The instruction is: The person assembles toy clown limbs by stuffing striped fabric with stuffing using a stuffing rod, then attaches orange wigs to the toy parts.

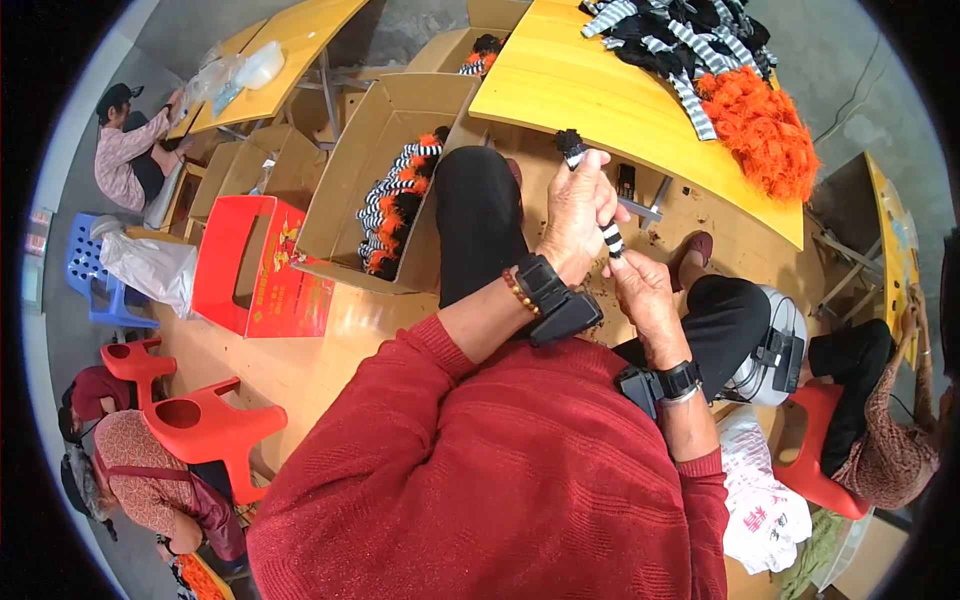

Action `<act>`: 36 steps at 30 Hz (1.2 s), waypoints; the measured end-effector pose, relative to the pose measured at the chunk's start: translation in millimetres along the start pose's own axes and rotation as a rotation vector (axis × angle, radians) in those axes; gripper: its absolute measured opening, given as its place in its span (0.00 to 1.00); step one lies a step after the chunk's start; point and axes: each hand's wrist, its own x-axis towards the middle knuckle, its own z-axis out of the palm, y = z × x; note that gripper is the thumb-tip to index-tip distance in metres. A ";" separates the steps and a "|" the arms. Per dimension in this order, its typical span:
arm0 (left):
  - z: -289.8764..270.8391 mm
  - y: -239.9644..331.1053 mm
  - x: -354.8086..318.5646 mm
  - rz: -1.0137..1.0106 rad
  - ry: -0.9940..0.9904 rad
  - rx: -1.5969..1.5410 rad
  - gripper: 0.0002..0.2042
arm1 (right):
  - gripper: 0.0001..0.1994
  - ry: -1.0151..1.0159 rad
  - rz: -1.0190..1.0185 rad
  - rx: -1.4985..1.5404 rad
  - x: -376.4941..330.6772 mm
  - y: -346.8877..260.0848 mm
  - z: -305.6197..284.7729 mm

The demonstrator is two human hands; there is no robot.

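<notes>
My left hand is closed round a thin black-and-white striped fabric piece, in front of the near edge of the yellow table. A fuzzy black tuft sticks out above its fingers. Lower down, my right hand pinches the other end of the striped piece. Part of the piece is hidden inside my left hand. Beyond my hands, a heap of black and grey-striped pieces lies on the table next to a pile of fluffy orange material.
An open cardboard box with similar striped, orange-tufted pieces stands left of my knee. Farther left are a red box, red stools and a blue stool. Several people sit around. The yellow table is ahead; a white bag lies at right.
</notes>
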 end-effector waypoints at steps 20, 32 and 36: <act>-18.7 31.9 27.1 -0.122 -0.085 -0.136 0.23 | 0.13 -0.009 -0.171 -0.271 -4.9 5.2 -11.5; -4.5 -1.2 1.0 -0.173 -0.028 -0.127 0.18 | 0.11 0.011 0.051 0.039 2.1 1.2 2.2; -11.3 5.1 5.3 -0.224 -0.142 -0.139 0.13 | 0.11 0.015 0.065 0.078 0.1 -4.1 0.9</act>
